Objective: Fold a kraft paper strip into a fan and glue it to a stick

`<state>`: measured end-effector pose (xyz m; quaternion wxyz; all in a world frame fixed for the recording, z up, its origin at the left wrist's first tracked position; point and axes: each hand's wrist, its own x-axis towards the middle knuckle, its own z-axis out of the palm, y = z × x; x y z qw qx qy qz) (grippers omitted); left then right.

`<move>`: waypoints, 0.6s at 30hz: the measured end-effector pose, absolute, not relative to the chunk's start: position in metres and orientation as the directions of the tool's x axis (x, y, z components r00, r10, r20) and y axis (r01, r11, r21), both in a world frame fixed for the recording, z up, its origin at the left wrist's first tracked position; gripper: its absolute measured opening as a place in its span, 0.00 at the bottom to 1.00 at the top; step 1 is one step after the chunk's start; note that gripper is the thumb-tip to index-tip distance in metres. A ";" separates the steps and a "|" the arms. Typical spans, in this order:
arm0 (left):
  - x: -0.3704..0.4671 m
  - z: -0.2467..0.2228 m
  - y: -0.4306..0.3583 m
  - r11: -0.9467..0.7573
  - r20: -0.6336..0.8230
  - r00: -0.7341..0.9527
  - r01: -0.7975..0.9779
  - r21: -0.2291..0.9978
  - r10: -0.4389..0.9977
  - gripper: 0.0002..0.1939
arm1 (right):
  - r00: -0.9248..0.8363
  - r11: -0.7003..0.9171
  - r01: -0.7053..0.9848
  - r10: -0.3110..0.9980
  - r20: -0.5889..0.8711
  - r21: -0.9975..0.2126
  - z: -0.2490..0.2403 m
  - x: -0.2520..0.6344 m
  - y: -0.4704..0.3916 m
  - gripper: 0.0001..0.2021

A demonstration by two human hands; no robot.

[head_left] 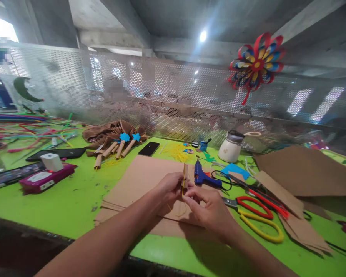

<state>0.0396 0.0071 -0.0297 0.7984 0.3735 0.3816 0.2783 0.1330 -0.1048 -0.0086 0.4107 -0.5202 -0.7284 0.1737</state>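
My left hand point(170, 187) is closed around a small upright piece of folded or rolled brown paper point(185, 179). A yellow string point(183, 190) runs down the side of that paper. Its lower part is pinched between the fingertips of my right hand point(207, 206), and a thin loop of it hangs over the paper below. Both hands are above a stack of brown paper sheets point(150, 175). Just beyond my right hand lies a blue glue gun point(203, 177). Scissors point(255, 204) with red and yellow handles rest to the right.
Brown paper fans point(122, 148) with blue cut-outs lie at the back left, beside a black phone point(148, 148). A purple power strip point(46, 180) sits left. Behind stand a white jar point(230, 148) and a perforated screen point(161, 96). More brown paper point(308, 171) covers the right.
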 end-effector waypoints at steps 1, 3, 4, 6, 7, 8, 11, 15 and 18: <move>0.038 -0.027 0.007 0.577 -0.413 0.543 -0.169 0.799 0.731 0.09 | -0.126 0.382 0.630 0.909 0.397 -0.676 -0.010 0.132 -0.105 0.09; 0.035 -0.023 0.008 0.595 -0.420 0.534 -0.206 0.777 0.734 0.09 | -0.155 0.371 0.651 0.919 0.363 -0.662 -0.012 0.132 -0.106 0.09; 0.034 -0.022 0.009 0.600 -0.418 0.533 -0.226 0.767 0.735 0.08 | -0.176 0.372 0.660 0.921 0.348 -0.652 -0.014 0.131 -0.106 0.09; 0.032 -0.021 0.012 0.599 -0.400 0.542 -0.257 0.759 0.739 0.08 | -0.221 0.378 0.677 0.923 0.316 -0.631 -0.016 0.131 -0.106 0.08; 0.031 -0.022 0.013 0.593 -0.387 0.550 -0.263 0.761 0.740 0.08 | -0.242 0.382 0.686 0.923 0.300 -0.620 -0.018 0.130 -0.107 0.08; 0.031 -0.023 0.015 0.592 -0.378 0.561 -0.262 0.762 0.736 0.08 | -0.261 0.386 0.694 0.922 0.287 -0.608 -0.019 0.130 -0.107 0.08; 0.030 -0.026 0.017 0.592 -0.369 0.586 -0.246 0.767 0.722 0.07 | -0.288 0.391 0.715 0.920 0.265 -0.580 -0.022 0.130 -0.109 0.08; 0.031 -0.025 0.016 0.595 -0.388 0.572 -0.231 0.770 0.723 0.07 | -0.331 0.384 0.727 0.922 0.199 -0.570 -0.021 0.129 -0.114 0.08; 0.031 -0.023 0.014 0.615 -0.403 0.574 -0.234 0.753 0.712 0.06 | -0.375 0.393 0.738 0.915 0.150 -0.548 -0.021 0.130 -0.117 0.08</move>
